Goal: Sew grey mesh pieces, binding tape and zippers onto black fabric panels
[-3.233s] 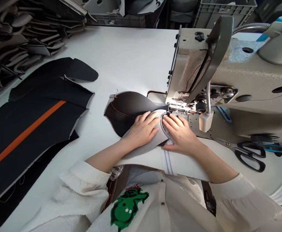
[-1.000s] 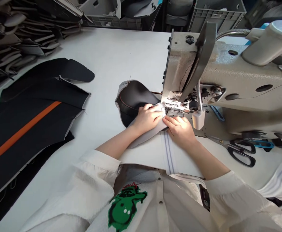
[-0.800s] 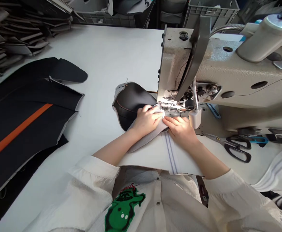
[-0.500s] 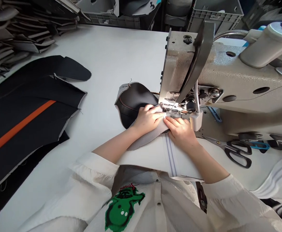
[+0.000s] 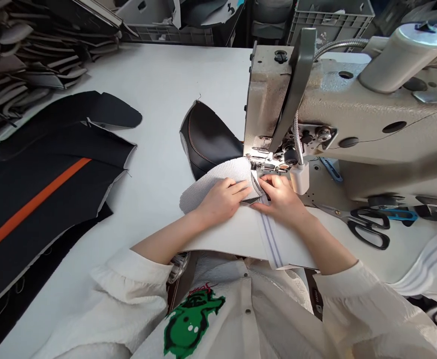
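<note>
Currently, left hand (image 5: 222,200): palm down, my fingers extended over the grey mesh panel (image 5: 218,177), not closed around it.
Right hand (image 5: 284,199): my fingertips touch that panel's edge; whether they pinch it, I cannot tell.
Grey mesh panel: beside the sewing machine (image 5: 368,110), at its needle area, overlapping a black stitched panel (image 5: 213,132).
Blue-striped white strip (image 5: 271,235): on the sewing machine's near side.
Scissors (image 5: 349,219): right of the sewing machine's needle area, nearer me.
Orange-striped black panel (image 5: 65,204): well left of the sewing machine.
</note>
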The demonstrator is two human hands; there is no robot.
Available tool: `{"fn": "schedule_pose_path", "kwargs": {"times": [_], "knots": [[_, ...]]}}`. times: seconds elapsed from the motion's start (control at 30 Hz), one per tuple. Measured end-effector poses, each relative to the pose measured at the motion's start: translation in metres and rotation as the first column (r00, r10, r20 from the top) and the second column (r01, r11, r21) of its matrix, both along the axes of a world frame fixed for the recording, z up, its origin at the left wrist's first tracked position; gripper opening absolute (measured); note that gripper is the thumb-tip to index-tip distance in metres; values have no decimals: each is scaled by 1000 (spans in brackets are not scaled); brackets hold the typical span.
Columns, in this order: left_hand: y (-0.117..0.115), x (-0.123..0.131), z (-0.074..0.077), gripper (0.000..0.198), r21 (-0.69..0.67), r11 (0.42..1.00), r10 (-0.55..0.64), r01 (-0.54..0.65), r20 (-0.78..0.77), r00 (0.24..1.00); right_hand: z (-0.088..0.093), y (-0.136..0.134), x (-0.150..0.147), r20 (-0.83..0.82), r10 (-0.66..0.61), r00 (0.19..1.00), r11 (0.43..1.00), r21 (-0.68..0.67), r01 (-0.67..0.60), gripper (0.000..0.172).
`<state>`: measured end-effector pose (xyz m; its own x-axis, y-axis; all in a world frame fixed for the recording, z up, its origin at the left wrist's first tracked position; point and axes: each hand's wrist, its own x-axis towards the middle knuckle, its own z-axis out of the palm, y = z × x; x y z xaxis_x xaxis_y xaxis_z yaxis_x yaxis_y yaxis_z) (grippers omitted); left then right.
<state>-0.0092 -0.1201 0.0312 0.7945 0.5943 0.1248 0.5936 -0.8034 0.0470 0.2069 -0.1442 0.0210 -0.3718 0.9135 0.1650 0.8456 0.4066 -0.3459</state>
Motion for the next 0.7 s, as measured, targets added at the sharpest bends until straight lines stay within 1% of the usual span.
{"fn": "schedule_pose_path", "kwargs": {"times": [0.07, 0.17, 0.23, 0.33, 0.4, 0.5, 0.57, 0.63, 0.7], "knots": [[4, -3, -1, 38, 11, 999, -50, 49, 35, 998, 0, -1, -5, -29, 3, 1000, 1000, 10, -3, 49], [6, -4, -3, 36, 26, 996, -88, 86, 85, 993, -1, -4, -11, -31, 0, 1000, 999, 47, 2, 46], [5, -3, -5, 36, 28, 996, -88, 86, 105, 991, -4, -5, -13, -24, 6, 1000, 997, 78, -5, 45], [7, -1, -7, 37, 19, 999, -48, 46, 103, 994, -12, -2, -13, -19, 36, 999, 990, 137, -33, 43], [15, 0, -8, 37, 2, 1000, -21, 21, 102, 995, -17, 3, -13, -2, 46, 999, 984, 170, -45, 43], [34, -2, -8, 38, -23, 998, -48, 51, 111, 993, -20, 9, -14, 21, 42, 999, 981, 189, -45, 41], [47, -7, -9, 39, -28, 995, -87, 91, 120, 989, -19, 10, -14, 3, 4, 1000, 982, 188, -4, 41], [56, -11, -10, 41, -21, 992, -117, 121, 126, 985, -18, 9, -14, -20, -82, 996, 979, 185, 84, 44], [61, -14, -11, 42, -6, 990, -140, 142, 130, 982, -17, 7, -14, -38, -170, 985, 968, 183, 174, 44]]}}
